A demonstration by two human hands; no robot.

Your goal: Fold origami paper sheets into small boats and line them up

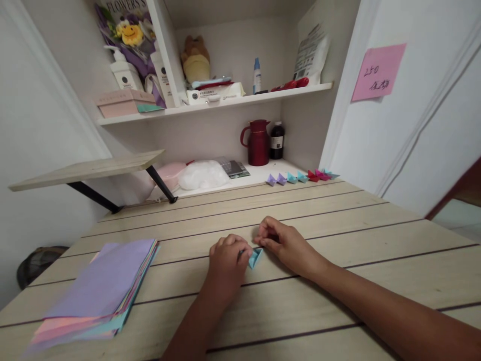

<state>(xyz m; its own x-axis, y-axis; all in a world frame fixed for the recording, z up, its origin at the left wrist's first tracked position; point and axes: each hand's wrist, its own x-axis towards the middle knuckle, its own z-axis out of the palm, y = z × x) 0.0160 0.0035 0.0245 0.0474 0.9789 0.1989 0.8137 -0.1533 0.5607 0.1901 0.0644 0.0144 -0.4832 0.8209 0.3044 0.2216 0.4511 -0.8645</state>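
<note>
A small folded piece of teal paper [255,258] lies on the wood-slat table in front of me, with a raised triangular shape. My left hand [230,258] has its thumb and fingers closed on the paper's left side, covering part of it. Just right of the paper is my right hand [283,243], its fingers loosely curled with a gap between thumb and forefinger. Nothing shows between them, and they appear apart from the paper.
Stacked colored paper sheets [108,281] lie at the left. Folded paper boats [296,177] line the table's back right edge. Behind stand a red jug [258,143], a dark bottle [277,141] and a white plastic bag [203,175]. A small raised shelf [90,168] stands back left.
</note>
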